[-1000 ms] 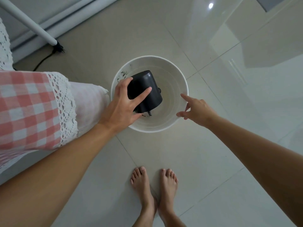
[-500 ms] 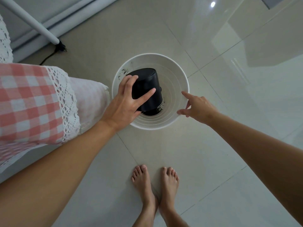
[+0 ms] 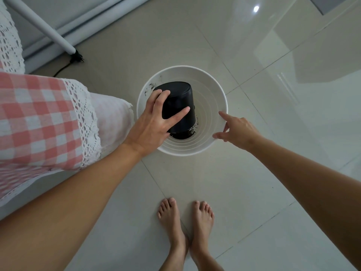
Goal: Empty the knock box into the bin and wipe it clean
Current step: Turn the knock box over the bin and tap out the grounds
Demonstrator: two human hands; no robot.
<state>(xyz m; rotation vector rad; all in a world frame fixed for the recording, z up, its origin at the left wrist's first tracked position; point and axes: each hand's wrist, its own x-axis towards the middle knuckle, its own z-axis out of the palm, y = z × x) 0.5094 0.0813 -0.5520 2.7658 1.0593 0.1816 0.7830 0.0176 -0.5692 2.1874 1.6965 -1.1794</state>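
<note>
— Left hand [image 3: 151,124]?
— Wrapped round the black knock box [image 3: 178,106], fingers spread across its side, thumb laid along the near face. Held upside down, base up, mouth down inside the bin [image 3: 214,90].
— Tilted?
— Slightly, base leaning toward the far-left rim. Mouth hanging low over the bin's middle.
— Right hand [image 3: 237,130]?
— Loosely open, gripping nothing. Index finger stretched out along the bin's right rim, thumb touching the rim lower down, other fingers curled.
— Anything coming out of the box?
— Dark coffee grounds [image 3: 192,130] scattered just under the mouth, on the ribbed inner wall. More dark specks [image 3: 149,88] stuck on the far-left inner wall near the rim.
— Bin itself?
— White, round, standing on the pale tiled floor [image 3: 254,192], just beyond two bare feet [image 3: 185,222].
— Further out?
— Pink-and-white checked cloth with lace trim [image 3: 39,118] draped at left, close beside the bin. White pole [image 3: 48,32] slanting to the floor at far left, black cable [image 3: 64,68] trailing from its foot.
</note>
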